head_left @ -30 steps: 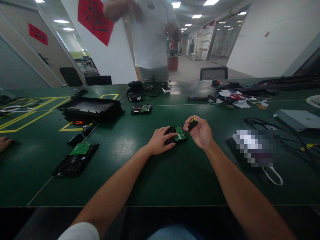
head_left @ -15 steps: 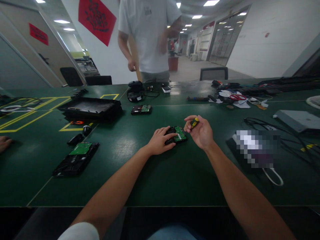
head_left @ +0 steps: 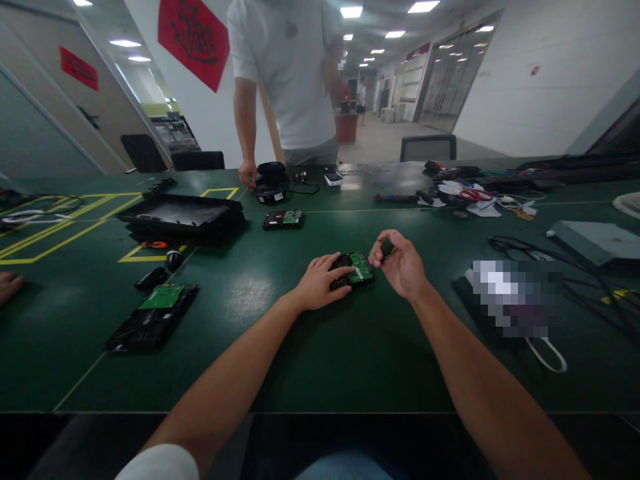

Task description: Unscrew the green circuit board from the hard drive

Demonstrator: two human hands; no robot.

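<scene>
A black hard drive with a green circuit board (head_left: 361, 268) lies on the green table (head_left: 350, 360), in front of me. My left hand (head_left: 323, 281) rests on its left part, fingers over the edge and thumb along the near side, gripping it. Just right of the drive, my right hand (head_left: 400, 263) is raised with fingers curled around a small black and yellow screwdriver (head_left: 387, 249). Most of the screwdriver is hidden by the fingers, and its tip cannot be made out.
Another drive (head_left: 283, 219) lies farther back, a larger one (head_left: 155, 317) at left. Black trays (head_left: 185, 217) stand back left. Cables and a grey box (head_left: 597, 241) are at right. A person (head_left: 295, 80) stands across the table; another person's hand (head_left: 10, 285) shows far left.
The screwdriver has turned in my right hand, so less yellow shows. My left hand has stayed on the drive. The person across has lowered a hand to the black case on the table.
</scene>
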